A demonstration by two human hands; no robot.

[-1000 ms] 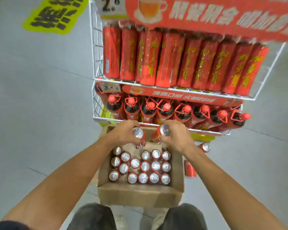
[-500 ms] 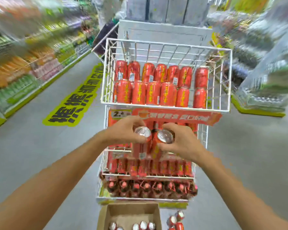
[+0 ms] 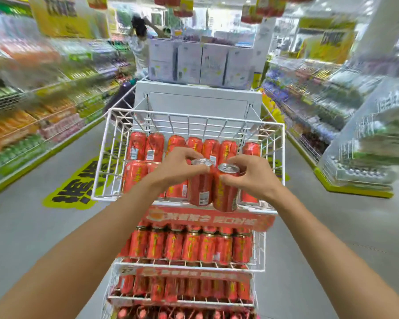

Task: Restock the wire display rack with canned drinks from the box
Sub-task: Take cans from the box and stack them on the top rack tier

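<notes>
The left hand [image 3: 175, 172] and right hand [image 3: 251, 178] each had fingers curled round an upright can, left can [image 3: 199, 188] touching right can [image 3: 225, 194], both over the top basket's [image 3: 194, 125] front rim, stocked cans [image 3: 154, 146] lying just beyond.

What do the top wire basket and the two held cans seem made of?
Top basket: probably white-coated steel wire; thin grid bars. Left can in left hand, right can in right hand: likely aluminium; shiny silver lids, glossy red printed sides.
</notes>
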